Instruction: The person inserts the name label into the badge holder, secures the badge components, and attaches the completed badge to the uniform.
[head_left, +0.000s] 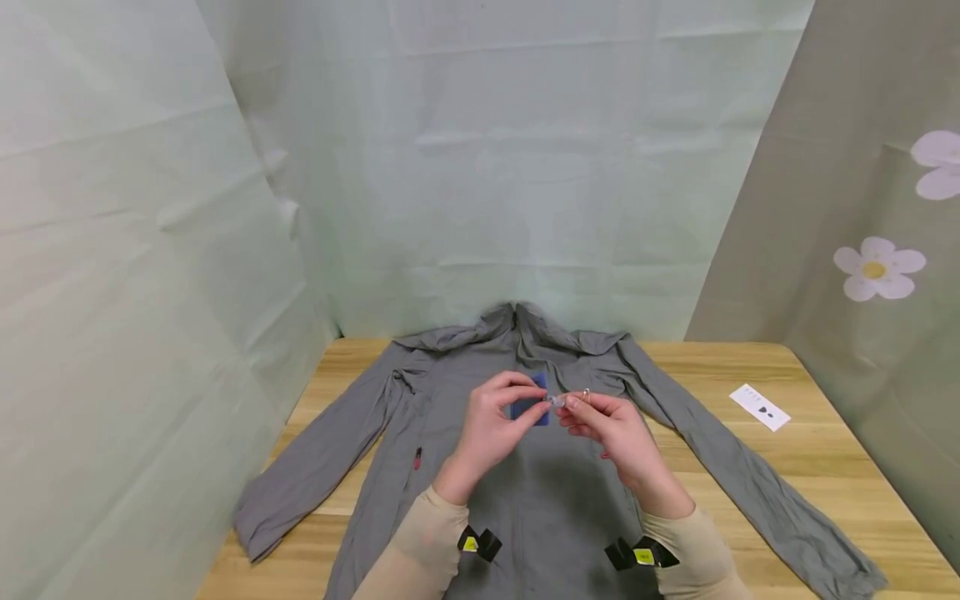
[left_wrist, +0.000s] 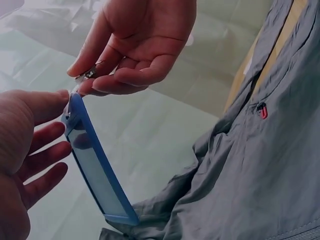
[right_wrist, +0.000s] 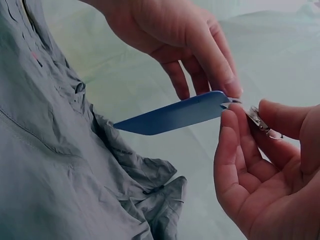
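Observation:
A blue-framed badge holder (left_wrist: 107, 172) hangs at a tilt above a grey jacket (head_left: 450, 400), its clear window showing in the left wrist view. My left hand (head_left: 487, 421) pinches the holder's top end, where a clear strap comes out, between thumb and forefinger. Its other fingers are spread behind the holder. Between the thumb and fingers of my right hand (head_left: 618, 433) is the small silver badge clip (right_wrist: 257, 120), with a thin wire part sticking out of it. Both hands are close together over the jacket's upper chest.
The jacket lies spread on a wooden table (head_left: 840, 450), collar away from me and sleeves out to both sides. Red zip pulls (head_left: 417, 458) mark its pockets. A white card (head_left: 760, 407) with dark marks lies to the right. Pale cloth (head_left: 525, 167) hangs behind.

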